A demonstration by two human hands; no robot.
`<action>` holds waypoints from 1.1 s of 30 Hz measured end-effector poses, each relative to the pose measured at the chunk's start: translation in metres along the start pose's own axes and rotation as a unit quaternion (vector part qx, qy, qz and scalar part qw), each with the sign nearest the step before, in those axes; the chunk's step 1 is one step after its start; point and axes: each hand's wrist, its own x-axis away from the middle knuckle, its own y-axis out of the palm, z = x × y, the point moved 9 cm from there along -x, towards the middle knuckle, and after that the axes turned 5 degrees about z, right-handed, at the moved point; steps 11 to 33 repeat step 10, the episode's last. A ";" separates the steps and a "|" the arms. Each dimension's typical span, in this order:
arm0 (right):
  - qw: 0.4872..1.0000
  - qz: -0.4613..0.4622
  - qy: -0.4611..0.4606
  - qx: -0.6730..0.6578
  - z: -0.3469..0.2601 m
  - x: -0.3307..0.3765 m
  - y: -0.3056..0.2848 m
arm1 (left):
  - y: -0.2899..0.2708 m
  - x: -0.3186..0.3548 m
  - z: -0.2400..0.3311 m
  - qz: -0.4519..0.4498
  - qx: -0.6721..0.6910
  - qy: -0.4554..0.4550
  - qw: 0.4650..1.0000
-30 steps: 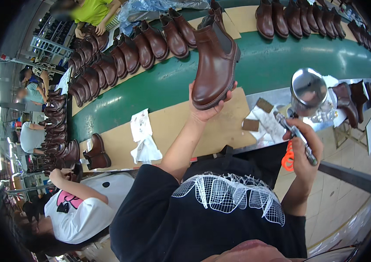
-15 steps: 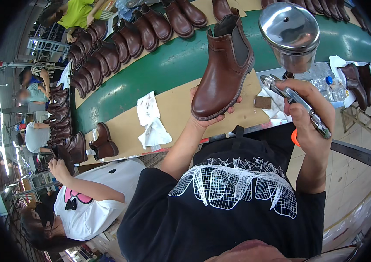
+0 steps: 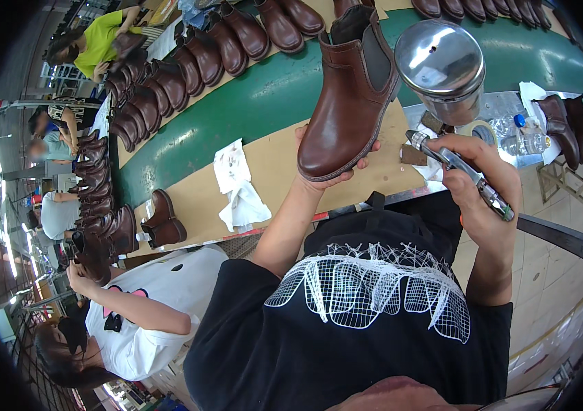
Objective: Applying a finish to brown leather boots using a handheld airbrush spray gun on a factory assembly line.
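Note:
My left hand (image 3: 336, 179) grips a brown leather ankle boot (image 3: 341, 113) from beneath, raised over the table with its toe toward me. The boot has a dark elastic side panel, and its shaft opening points away. In my right hand (image 3: 487, 181) is a metal spray gun (image 3: 459, 168), fingers wrapped round its body. A shiny lidded cup (image 3: 440, 65) tops the gun. The nozzle faces left toward the boot, with a gap between them. A brown block (image 3: 412, 155) lies on the table below the nozzle.
Rows of brown boots (image 3: 202, 55) line the green table (image 3: 277, 82). White cloths (image 3: 240, 185) lie on the brown board (image 3: 195, 216). Plastic bottles (image 3: 528, 140) and a tape roll (image 3: 480, 130) are at right. A person (image 3: 140, 318) at left handles a boot (image 3: 90, 257).
The boot in my left hand has shifted slightly up and left and looks larger. The spray gun has moved a little left and down at its nozzle, uncovering the tape roll.

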 end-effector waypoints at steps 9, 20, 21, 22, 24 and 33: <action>1.000 0.007 0.015 0.010 0.008 0.008 -0.005 | 0.008 -0.002 -0.004 -0.030 -0.013 -0.021 0.999; 1.000 0.003 0.019 0.016 0.009 0.009 -0.005 | 0.010 -0.002 -0.006 -0.044 -0.005 -0.026 0.999; 1.000 0.003 0.019 0.016 0.009 0.009 -0.005 | 0.010 -0.002 -0.006 -0.044 -0.005 -0.026 0.999; 1.000 0.003 0.019 0.016 0.009 0.009 -0.005 | 0.010 -0.002 -0.006 -0.044 -0.005 -0.026 0.999; 1.000 0.003 0.019 0.016 0.009 0.009 -0.005 | 0.010 -0.002 -0.006 -0.044 -0.005 -0.026 0.999; 1.000 0.003 0.019 0.016 0.009 0.009 -0.005 | 0.010 -0.002 -0.006 -0.044 -0.005 -0.026 0.999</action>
